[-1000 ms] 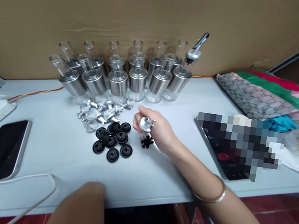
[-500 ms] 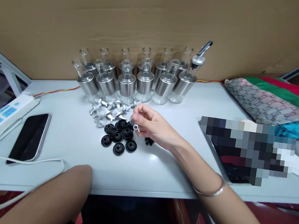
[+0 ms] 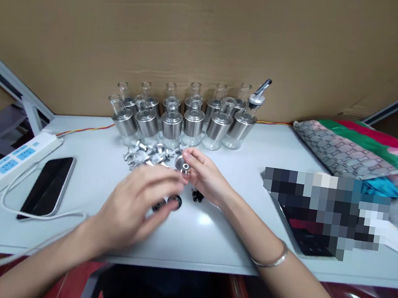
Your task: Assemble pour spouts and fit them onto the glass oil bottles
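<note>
Two hands meet: right hand (image 3: pixel 205 177) grip pinches metal cap (image 3: pixel 183 166); left hand (image 3: pixel 135 204) blurred, grip unclear.

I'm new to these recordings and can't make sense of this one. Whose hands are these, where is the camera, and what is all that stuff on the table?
There is no machine here: a person works with two bare hands, and the camera sits on their head, looking forward and down. The right hand pinches a small silver metal cap in its grip. The left hand is blurred over a pile of black rubber discs; whether it holds one cannot be told. On the white table stand rows of glass bottles with steel sleeves, with loose silver caps in front. To the left lie a phone and a power strip; to the right, folded cloth and a pixelated patch.
</note>
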Action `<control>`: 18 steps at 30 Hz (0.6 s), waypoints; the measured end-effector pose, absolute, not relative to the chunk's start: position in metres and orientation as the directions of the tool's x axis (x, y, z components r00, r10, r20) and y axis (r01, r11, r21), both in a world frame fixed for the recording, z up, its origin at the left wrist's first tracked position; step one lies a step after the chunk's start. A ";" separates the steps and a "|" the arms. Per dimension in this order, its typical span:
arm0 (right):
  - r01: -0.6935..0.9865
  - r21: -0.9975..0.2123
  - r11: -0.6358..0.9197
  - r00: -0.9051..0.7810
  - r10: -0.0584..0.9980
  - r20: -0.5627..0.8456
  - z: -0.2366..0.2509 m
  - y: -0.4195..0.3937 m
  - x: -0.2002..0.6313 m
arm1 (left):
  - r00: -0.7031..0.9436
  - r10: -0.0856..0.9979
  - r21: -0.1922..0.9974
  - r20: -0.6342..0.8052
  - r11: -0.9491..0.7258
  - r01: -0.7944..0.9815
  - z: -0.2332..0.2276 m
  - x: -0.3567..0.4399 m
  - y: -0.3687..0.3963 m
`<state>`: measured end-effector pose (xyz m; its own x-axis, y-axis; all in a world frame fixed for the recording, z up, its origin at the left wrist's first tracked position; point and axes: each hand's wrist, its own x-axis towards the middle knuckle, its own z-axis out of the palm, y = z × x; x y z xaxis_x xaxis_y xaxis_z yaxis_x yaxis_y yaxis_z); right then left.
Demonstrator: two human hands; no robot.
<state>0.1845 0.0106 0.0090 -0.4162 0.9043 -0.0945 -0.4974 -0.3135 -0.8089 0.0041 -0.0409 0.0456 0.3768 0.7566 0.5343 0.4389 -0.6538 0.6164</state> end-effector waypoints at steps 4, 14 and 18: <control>-0.495 -0.796 -0.348 -0.483 0.872 -0.081 0.009 0.010 0.188 | 0.511 0.638 0.388 0.576 -0.764 0.516 0.021 0.012 -0.004; -0.375 -0.867 -0.329 -0.486 0.866 -0.118 0.009 0.006 0.184 | 0.181 0.890 0.895 0.418 -0.438 0.087 -0.005 0.008 -0.006; -0.326 -0.915 -0.238 -0.362 0.925 -0.112 0.012 0.007 0.186 | 0.079 0.964 0.965 0.252 -0.244 -0.100 -0.002 0.009 -0.005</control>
